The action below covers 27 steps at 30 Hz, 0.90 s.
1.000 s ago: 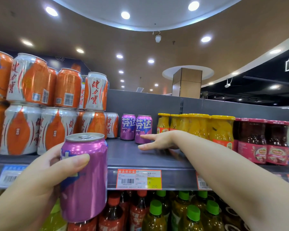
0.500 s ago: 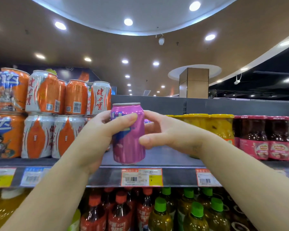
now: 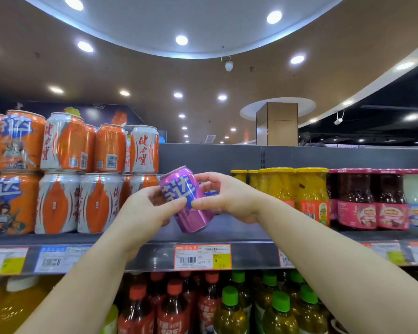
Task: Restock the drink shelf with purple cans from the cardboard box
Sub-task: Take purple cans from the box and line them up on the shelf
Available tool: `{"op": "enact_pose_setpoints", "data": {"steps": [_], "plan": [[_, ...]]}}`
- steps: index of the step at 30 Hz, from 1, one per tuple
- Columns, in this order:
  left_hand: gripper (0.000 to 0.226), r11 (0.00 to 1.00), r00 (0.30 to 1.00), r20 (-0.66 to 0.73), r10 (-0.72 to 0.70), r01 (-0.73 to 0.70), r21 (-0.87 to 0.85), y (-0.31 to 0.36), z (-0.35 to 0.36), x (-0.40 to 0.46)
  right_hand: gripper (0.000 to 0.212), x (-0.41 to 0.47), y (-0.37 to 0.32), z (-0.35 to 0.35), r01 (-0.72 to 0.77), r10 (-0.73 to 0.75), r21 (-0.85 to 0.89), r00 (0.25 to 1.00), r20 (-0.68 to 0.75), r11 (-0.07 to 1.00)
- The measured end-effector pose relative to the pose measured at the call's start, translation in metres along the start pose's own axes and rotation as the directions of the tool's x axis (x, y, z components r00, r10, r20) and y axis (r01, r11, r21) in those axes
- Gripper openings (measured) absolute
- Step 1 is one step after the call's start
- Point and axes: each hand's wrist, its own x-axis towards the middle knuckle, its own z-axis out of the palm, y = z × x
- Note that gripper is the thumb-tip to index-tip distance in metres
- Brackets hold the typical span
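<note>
Holding the purple can (image 3: 187, 201) tilted above the drink shelf (image 3: 239, 233) between our left hand (image 3: 146, 209) and right hand (image 3: 223, 197), we judge it full-heavy, rigid, slick, so grip mid-wall, not the rim.

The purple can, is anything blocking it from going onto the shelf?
Nothing visible blocks it. The purple can, tilted, is held by the left hand and right hand above a bare stretch of shelf, between the orange cans and yellow jars.
</note>
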Motion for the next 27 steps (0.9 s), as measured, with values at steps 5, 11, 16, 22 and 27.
{"op": "enact_pose_setpoints", "data": {"steps": [5,11,16,22,27], "plan": [[0.038,0.986,0.998,-0.017,0.068,-0.065,0.155,0.000,0.002,0.012,0.044,0.001,0.012,0.003,-0.020,0.020,0.008,0.999,0.050,1.000],[0.035,0.984,0.995,-0.013,0.101,-0.098,0.147,-0.006,0.003,0.014,0.052,0.001,0.016,0.012,-0.050,0.050,0.000,0.999,-0.017,0.999],[0.036,0.982,0.987,0.070,0.141,-0.149,0.118,-0.006,-0.004,0.012,0.053,0.002,0.019,0.011,-0.055,0.055,0.012,0.998,-0.011,0.998],[0.053,0.939,0.971,0.099,0.217,-0.235,0.252,-0.004,-0.014,0.001,0.053,0.007,0.022,0.008,-0.069,0.068,-0.010,0.998,-0.011,0.998],[0.073,0.803,0.919,0.030,0.393,-0.358,0.477,-0.027,-0.033,-0.023,0.057,0.020,0.030,-0.003,-0.157,0.146,-0.113,0.985,-0.096,0.981]]}}
